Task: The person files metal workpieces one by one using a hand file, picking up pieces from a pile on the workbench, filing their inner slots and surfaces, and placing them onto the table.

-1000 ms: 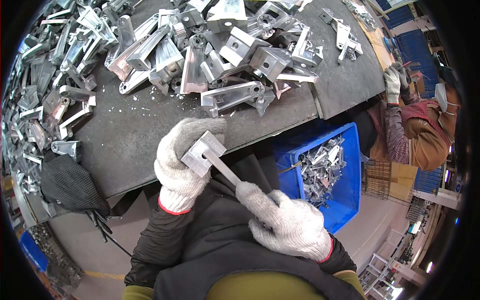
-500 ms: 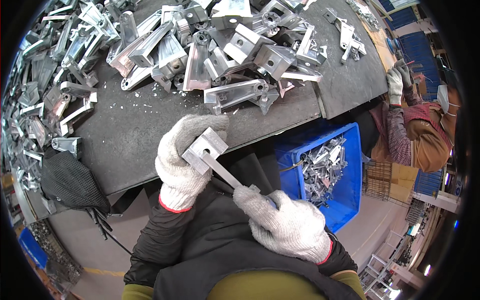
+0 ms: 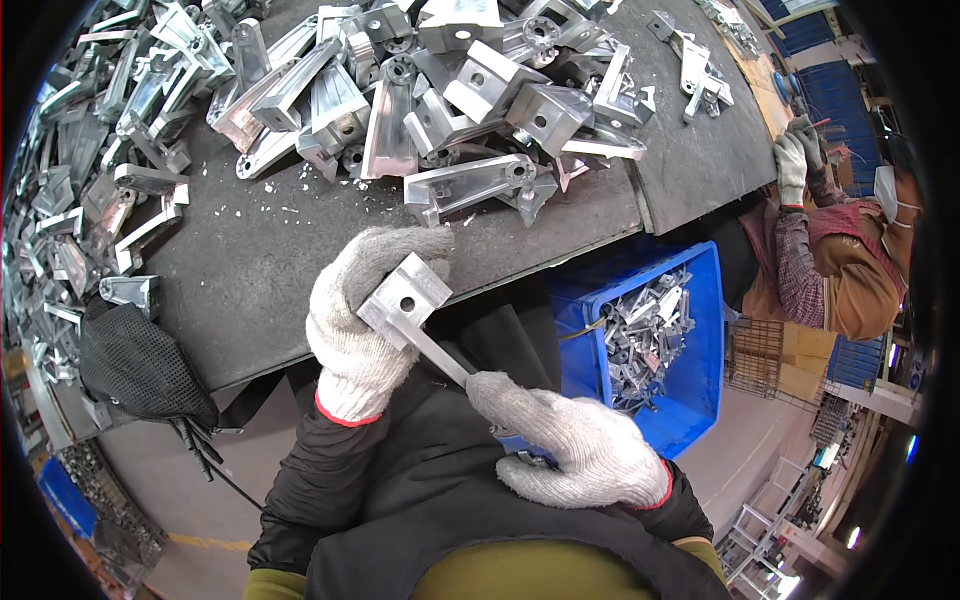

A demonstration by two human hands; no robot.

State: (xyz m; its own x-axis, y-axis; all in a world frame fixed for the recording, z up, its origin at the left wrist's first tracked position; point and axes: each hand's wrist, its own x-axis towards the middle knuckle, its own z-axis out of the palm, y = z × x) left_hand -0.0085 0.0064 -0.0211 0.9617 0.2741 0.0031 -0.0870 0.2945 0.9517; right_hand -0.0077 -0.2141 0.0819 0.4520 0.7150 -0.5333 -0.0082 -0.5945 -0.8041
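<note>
My left hand [image 3: 350, 320], in a white knitted glove with a red cuff edge, is closed around a shiny cast-metal bracket [image 3: 425, 288]. The bracket's square end with a round hole faces up; the rest is hidden by the glove. My right hand [image 3: 585, 450], gloved alike, grips a flat metal file [image 3: 440, 354], its forefinger stretched along the top. The file's far end lies against the near edge of the bracket's square end. Its handle is mostly hidden under my right hand.
Piled brackets [image 3: 390, 110] cover the far and left parts of the dark worktable [image 3: 240, 275]. A black mesh bag [image 3: 145, 365] hangs at the left edge. Beside my right hand stands a blue tub [image 3: 705, 380] of small metal parts. A gloved co-worker [image 3: 800, 250] sits at the right.
The bracket has tilted slightly and shifted a little left in my left hand. The file has slid slightly left with it, and my right hand's lower fingers have shifted down, away from the forefinger.
</note>
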